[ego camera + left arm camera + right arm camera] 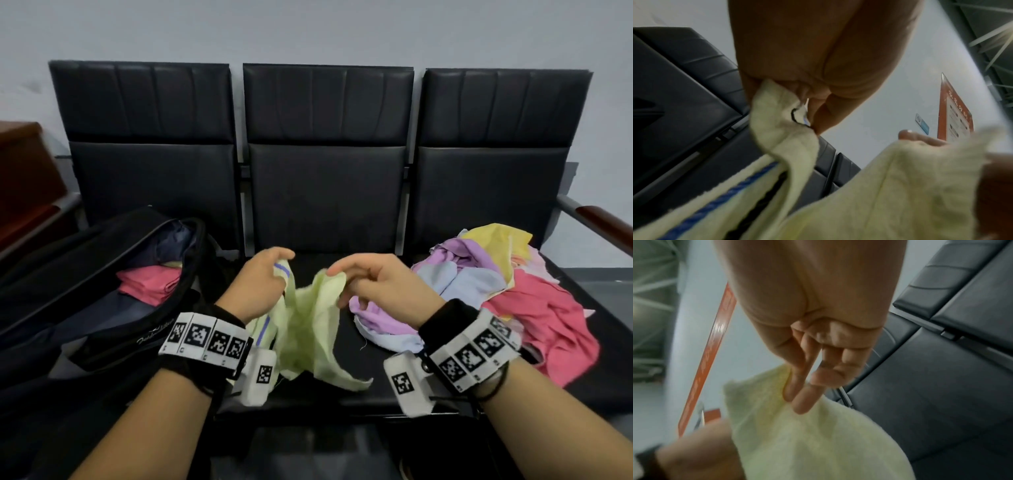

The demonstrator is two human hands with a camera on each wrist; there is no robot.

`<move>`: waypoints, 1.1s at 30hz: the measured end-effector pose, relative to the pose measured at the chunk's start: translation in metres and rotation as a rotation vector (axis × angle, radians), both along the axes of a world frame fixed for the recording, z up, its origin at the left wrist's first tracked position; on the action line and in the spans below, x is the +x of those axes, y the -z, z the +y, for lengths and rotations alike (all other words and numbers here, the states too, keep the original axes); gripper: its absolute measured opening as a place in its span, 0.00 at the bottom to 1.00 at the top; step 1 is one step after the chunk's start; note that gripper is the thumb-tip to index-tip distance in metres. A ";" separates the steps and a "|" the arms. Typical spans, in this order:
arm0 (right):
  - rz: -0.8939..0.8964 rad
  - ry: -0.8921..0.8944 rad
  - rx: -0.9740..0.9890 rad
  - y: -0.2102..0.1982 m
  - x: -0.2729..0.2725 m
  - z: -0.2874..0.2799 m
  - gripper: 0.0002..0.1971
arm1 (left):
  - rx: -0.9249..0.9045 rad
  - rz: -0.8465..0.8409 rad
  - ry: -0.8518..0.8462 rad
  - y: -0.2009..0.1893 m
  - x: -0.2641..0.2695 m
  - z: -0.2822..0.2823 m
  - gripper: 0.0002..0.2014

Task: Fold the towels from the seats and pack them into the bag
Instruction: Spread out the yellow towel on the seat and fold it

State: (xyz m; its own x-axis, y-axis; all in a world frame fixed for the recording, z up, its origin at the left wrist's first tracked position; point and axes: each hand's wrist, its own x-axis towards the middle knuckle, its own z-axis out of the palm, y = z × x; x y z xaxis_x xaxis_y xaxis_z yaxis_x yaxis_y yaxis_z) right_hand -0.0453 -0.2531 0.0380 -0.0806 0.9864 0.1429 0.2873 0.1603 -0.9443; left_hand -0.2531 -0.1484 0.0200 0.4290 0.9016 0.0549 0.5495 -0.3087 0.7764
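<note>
A pale yellow-green towel (308, 329) with a blue stripe hangs crumpled over the middle seat (329, 192). My left hand (265, 279) grips its striped corner, and the left wrist view shows the towel (777, 123) bunched in the curled fingers. My right hand (356, 279) pinches another corner between thumb and fingers, seen close in the right wrist view on the towel (797, 434). An open black bag (102, 274) lies on the left seat with a folded pink towel (150, 284) inside.
A loose heap of pink, purple, blue and yellow towels (507, 284) covers the right seat. A wooden armrest (603, 222) juts out at far right. A brown cabinet (20, 178) stands at the left. The wall carries an orange sign (953, 113).
</note>
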 end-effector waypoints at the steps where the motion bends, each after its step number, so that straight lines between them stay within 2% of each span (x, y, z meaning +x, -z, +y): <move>1: -0.048 -0.003 -0.008 0.005 -0.003 0.000 0.15 | -0.015 -0.013 0.007 0.004 -0.001 -0.003 0.25; 3: -0.153 0.007 0.021 0.018 -0.008 0.001 0.07 | -0.012 -0.027 0.014 0.011 -0.002 -0.007 0.21; 6: -0.273 0.057 0.117 0.032 -0.020 0.005 0.07 | 0.001 -0.080 0.062 0.010 -0.001 -0.015 0.14; 10: -0.249 0.036 0.139 0.039 -0.033 0.012 0.07 | -0.038 -0.225 0.189 0.000 0.001 -0.027 0.07; 13: -0.197 0.053 0.127 0.043 -0.032 0.015 0.07 | -0.019 -0.294 0.170 -0.001 -0.002 -0.027 0.08; 18: -0.141 0.142 0.138 0.047 -0.027 0.018 0.05 | -0.003 -0.295 0.112 0.008 -0.011 -0.024 0.08; 23: -0.086 0.154 0.232 0.040 -0.030 0.015 0.05 | -0.024 -0.397 0.018 0.014 -0.008 -0.024 0.08; 28: -0.072 0.194 0.200 0.036 -0.035 0.015 0.08 | -0.002 -0.414 0.144 0.007 -0.006 -0.031 0.05; 33: -0.129 0.273 0.203 0.037 -0.035 0.016 0.08 | -0.089 -0.388 0.204 -0.004 -0.011 -0.036 0.07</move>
State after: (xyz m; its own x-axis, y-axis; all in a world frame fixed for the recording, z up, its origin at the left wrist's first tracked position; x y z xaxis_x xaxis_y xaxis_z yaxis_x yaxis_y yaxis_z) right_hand -0.0807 -0.2368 0.0013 0.1513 0.9266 0.3443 0.4602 0.2422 -0.8541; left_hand -0.2641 -0.1847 0.0240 0.5615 0.8093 0.1726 0.1476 -0.3032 0.9414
